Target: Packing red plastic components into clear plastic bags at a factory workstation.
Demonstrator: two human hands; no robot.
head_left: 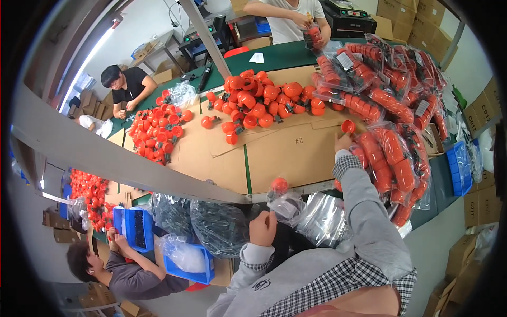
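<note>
Right hand [342,141]: pinches 1 orange cap [348,126] off cardboard sheet [296,153]. Left hand [263,228]: closed on clear bag [285,206] holding 1 piece. Step: bag filling; next needs bag mouth open.

Packing workshop: bagged orange parts [393,100], cartons [417,24]

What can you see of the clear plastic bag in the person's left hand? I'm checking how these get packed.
The clear plastic bag is thin, glossy and crinkled, held up by the left hand, whose fingers pinch its lower edge. One round orange plastic piece sits near its top, with a dark part lower down that is too small to identify. It hangs above the table's near edge, beside other clear bags.
</note>
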